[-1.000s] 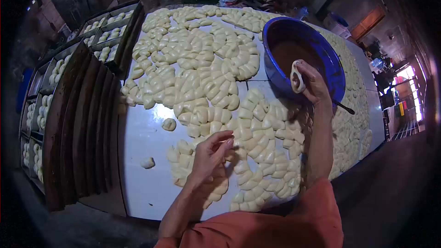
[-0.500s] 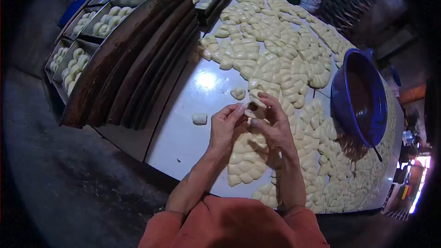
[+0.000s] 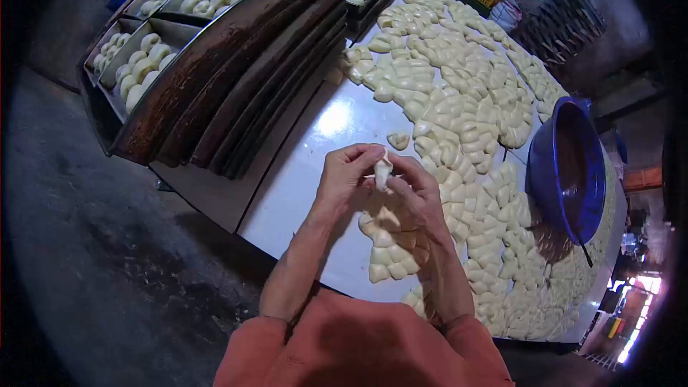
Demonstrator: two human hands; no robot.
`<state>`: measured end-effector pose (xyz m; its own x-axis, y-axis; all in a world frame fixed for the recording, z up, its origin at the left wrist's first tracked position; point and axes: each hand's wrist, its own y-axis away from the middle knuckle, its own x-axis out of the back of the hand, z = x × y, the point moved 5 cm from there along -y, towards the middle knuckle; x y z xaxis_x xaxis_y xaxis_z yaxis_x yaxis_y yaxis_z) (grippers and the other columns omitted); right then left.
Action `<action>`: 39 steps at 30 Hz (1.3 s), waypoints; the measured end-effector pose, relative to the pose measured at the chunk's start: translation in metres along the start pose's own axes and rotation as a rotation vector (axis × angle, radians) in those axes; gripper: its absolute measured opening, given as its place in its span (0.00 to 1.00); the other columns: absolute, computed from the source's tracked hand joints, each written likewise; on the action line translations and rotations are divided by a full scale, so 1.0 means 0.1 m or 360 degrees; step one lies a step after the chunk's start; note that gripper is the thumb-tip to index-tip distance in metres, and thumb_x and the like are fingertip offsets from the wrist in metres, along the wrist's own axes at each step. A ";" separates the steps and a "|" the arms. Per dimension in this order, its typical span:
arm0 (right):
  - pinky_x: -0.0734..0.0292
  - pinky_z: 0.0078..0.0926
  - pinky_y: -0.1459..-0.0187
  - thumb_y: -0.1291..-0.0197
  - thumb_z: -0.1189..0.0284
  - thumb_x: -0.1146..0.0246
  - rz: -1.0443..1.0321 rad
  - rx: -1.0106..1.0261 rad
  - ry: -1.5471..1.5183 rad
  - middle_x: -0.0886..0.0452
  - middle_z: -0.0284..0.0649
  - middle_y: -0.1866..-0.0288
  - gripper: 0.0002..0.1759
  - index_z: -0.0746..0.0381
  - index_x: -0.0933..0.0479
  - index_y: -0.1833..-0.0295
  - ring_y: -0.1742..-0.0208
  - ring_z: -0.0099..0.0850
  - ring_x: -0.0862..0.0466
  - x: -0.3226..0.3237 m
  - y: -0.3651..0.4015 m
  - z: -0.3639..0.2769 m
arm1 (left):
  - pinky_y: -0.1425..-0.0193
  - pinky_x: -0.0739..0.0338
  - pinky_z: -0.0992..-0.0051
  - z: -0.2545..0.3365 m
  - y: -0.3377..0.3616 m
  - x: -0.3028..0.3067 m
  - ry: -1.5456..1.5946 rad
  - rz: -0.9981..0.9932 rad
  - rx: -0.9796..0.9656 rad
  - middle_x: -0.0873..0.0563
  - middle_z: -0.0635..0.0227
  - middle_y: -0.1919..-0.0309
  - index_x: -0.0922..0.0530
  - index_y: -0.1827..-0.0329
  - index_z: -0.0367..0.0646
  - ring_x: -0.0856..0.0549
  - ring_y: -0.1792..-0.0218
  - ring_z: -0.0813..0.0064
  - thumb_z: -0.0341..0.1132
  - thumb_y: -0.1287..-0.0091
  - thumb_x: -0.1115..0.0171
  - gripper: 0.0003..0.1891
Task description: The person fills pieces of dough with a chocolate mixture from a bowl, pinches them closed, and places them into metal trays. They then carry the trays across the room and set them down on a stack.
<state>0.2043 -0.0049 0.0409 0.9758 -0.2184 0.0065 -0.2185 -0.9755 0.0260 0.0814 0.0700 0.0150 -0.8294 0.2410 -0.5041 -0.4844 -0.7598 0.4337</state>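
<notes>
Your left hand [image 3: 344, 175] and right hand [image 3: 416, 190] meet just above the white table [image 3: 301, 193], and both close their fingertips on one small dough piece [image 3: 383, 170], pinching it from either side. This looks like the sealing step, with the edges being pressed together. The piece hangs over the near end of the flat dough pieces [image 3: 459, 115], and the blue bowl [image 3: 539, 172] of brown filling sits well off to your right. The next move likely calls for an even pinch along the seam and a free spot to set the piece down, perhaps in the trays [image 3: 143, 64] on your left.
</notes>
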 end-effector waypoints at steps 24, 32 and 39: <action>0.21 0.29 0.52 0.44 0.77 0.31 0.0034 0.0557 0.0663 0.19 0.47 0.52 0.15 0.68 0.22 0.50 0.55 0.37 0.18 -0.54 -0.03 -0.20 | 0.61 0.18 0.81 0.05 0.24 0.50 -0.0407 0.0023 -0.0257 0.13 0.69 0.63 0.16 0.48 0.34 0.16 0.65 0.83 0.35 0.27 0.40 0.13; 0.24 0.22 0.52 0.36 0.72 0.36 0.0196 -0.0150 0.0079 0.18 0.39 0.56 0.15 0.67 0.23 0.47 0.57 0.24 0.19 -0.35 -0.57 0.19 | 0.64 0.20 0.83 -0.02 0.40 0.98 -0.0616 0.0512 -0.0174 0.13 0.64 0.58 0.27 0.34 0.37 0.15 0.66 0.81 0.39 0.27 0.40 0.23; 0.24 0.28 0.49 0.34 0.69 0.40 -0.0468 -0.0177 0.0791 0.14 0.46 0.56 0.17 0.70 0.20 0.47 0.54 0.31 0.17 -0.62 -0.66 0.30 | 0.60 0.23 0.84 -0.33 0.23 0.94 -0.0387 0.0284 -0.0171 0.14 0.66 0.58 0.30 0.32 0.33 0.18 0.62 0.84 0.33 0.28 0.40 0.23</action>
<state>0.1579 0.0727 0.0085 0.8839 0.1258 0.4504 0.0364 -0.9787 0.2020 0.0011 0.0552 -0.0473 -0.9470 0.2258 -0.2285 -0.3041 -0.8593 0.4112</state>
